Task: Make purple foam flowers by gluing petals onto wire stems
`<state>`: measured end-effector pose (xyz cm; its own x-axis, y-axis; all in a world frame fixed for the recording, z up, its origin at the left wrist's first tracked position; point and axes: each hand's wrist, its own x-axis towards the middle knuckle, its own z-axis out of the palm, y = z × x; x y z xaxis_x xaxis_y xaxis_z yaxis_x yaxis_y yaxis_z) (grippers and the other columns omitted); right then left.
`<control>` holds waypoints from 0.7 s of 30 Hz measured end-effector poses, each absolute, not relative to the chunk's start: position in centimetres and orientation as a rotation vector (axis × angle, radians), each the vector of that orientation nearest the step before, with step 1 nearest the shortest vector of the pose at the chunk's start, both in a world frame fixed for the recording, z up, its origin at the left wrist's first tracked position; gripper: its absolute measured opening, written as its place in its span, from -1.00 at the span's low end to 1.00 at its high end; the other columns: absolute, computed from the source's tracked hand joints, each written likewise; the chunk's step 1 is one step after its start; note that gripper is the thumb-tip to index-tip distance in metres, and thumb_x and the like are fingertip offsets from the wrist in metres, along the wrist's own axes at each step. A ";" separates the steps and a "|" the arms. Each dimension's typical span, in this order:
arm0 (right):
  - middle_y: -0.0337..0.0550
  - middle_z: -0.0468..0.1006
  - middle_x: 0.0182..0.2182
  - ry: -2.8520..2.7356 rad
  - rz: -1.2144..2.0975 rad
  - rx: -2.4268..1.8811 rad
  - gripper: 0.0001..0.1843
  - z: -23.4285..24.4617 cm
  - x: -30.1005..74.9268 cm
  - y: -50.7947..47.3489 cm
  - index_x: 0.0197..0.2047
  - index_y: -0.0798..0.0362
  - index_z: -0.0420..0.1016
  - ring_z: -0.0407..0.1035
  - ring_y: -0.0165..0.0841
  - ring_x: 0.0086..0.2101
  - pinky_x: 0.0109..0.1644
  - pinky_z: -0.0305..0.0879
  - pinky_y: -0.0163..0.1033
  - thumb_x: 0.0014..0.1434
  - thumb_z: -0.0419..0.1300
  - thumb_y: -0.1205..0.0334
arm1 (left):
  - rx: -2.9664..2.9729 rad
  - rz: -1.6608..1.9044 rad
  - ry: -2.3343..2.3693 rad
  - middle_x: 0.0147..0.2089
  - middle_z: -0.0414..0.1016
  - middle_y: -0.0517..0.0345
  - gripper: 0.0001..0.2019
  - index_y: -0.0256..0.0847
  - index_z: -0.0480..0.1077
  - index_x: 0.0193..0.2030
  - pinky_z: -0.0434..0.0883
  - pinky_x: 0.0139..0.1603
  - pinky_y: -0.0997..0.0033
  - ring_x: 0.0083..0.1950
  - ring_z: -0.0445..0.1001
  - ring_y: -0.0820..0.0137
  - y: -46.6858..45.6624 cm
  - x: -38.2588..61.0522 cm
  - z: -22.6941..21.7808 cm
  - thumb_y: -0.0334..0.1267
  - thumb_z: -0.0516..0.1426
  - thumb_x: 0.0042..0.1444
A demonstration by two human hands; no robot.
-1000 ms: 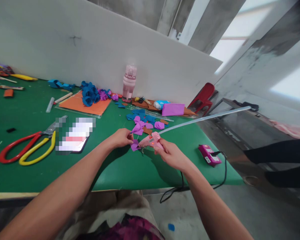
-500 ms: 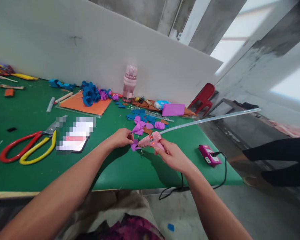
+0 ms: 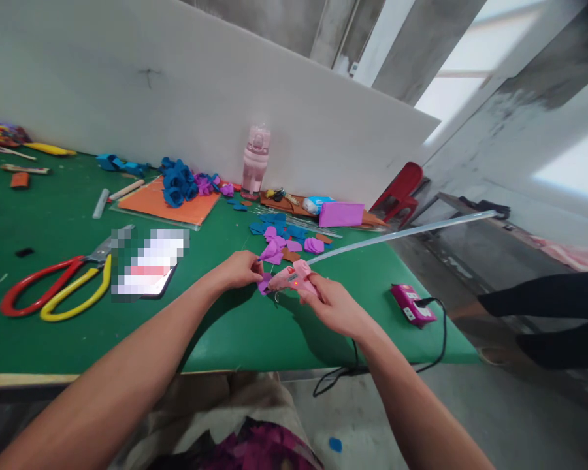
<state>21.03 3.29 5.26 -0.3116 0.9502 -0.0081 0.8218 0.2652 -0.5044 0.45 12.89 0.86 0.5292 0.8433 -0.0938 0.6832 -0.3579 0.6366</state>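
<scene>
My left hand (image 3: 238, 269) pinches a purple foam flower (image 3: 271, 252) just above the green table (image 3: 235, 326). My right hand (image 3: 336, 305) is wrapped round a pink glue gun (image 3: 292, 277), whose nozzle points left at a purple petal (image 3: 263, 284) right under the flower. A long clear glue stick (image 3: 402, 234) juts from the back of the gun toward the right. Its black cord (image 3: 355, 365) drops over the table's near edge.
Red and yellow scissors (image 3: 53, 292) and a phone (image 3: 149, 264) lie at the left. Loose purple and blue foam pieces (image 3: 289, 236), blue flowers on an orange sheet (image 3: 169, 202), and a pink bottle (image 3: 253, 163) sit behind. A magenta power strip (image 3: 411, 305) is at the right. Another person's dark legs (image 3: 549, 313) show far right.
The glue gun has shifted slightly left, closer to the purple petal by my left hand. The glue stick's far end dipped a little. My left hand has hardly moved.
</scene>
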 end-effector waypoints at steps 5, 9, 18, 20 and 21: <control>-0.09 0.47 -0.37 -2.255 0.561 -1.647 -0.81 5.3 21.2 3.2 -0.29 0.09 0.30 0.31 -0.36 -0.42 -0.37 0.09 -0.32 0.20 -0.05 0.19 | 2.138 0.333 1.238 -0.54 0.44 0.20 -0.88 -0.29 0.42 -0.49 0.15 -0.45 0.51 -0.45 0.36 0.42 12.9 0.4 0.7 -0.30 0.10 -0.18; -0.09 0.48 -0.36 -2.215 0.534 -1.662 -0.80 5.2 21.6 3.0 -0.25 0.10 0.31 0.30 -0.36 -0.44 -0.37 0.10 -0.31 0.20 -0.03 0.17 | 2.137 0.336 1.226 -0.52 0.45 0.19 -0.89 -0.28 0.42 -0.49 0.16 -0.44 0.51 -0.44 0.37 0.42 13.0 0.4 0.6 -0.31 0.10 -0.18; -0.13 0.47 -0.43 -2.148 0.582 -1.645 -0.78 5.5 22.0 2.7 -0.23 0.09 0.33 0.31 -0.35 -0.44 -0.40 0.12 -0.31 0.20 -0.03 0.15 | 2.125 0.338 1.229 -0.51 0.47 0.19 -0.90 -0.28 0.42 -0.50 0.16 -0.43 0.51 -0.43 0.39 0.42 13.0 0.4 0.6 -0.32 0.11 -0.18; -0.15 0.47 -0.46 -2.122 0.646 -1.627 -0.78 5.4 21.9 2.8 -0.24 0.09 0.33 0.31 -0.36 -0.45 -0.41 0.13 -0.31 0.20 -0.04 0.15 | 2.127 0.339 1.227 -0.51 0.47 0.18 -0.89 -0.28 0.43 -0.50 0.16 -0.43 0.50 -0.43 0.39 0.41 13.0 0.4 0.6 -0.31 0.11 -0.18; -0.15 0.47 -0.46 -2.111 0.675 -1.619 -0.78 5.3 21.9 2.9 -0.24 0.08 0.32 0.31 -0.37 -0.46 -0.41 0.14 -0.32 0.20 -0.04 0.14 | 2.128 0.339 1.226 -0.51 0.48 0.17 -0.89 -0.28 0.43 -0.50 0.16 -0.43 0.50 -0.43 0.39 0.41 13.0 0.4 0.6 -0.31 0.11 -0.17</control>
